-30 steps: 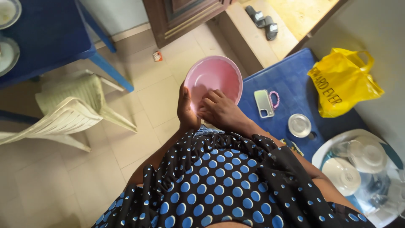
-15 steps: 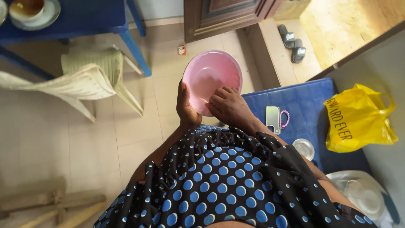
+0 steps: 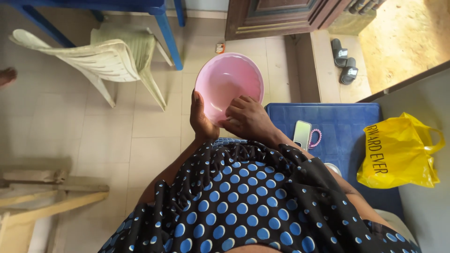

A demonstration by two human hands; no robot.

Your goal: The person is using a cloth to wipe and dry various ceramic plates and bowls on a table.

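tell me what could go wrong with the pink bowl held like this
The bowl hangs over bare tile floor, held at its near rim only: the left hand grips the edge while the right hand presses inside. A slip could drop it. It might also swing into the phone on the blue table.

Bowl (image 3: 228, 84) solid pink. Dress (image 3: 253, 201) black with blue polka dots. Table (image 3: 337, 126) blue. Plastic bag (image 3: 398, 152) yellow with black lettering. Chair (image 3: 103, 56) pale cream. Sandals (image 3: 344, 61) black. Floor tiles (image 3: 108, 131) beige.
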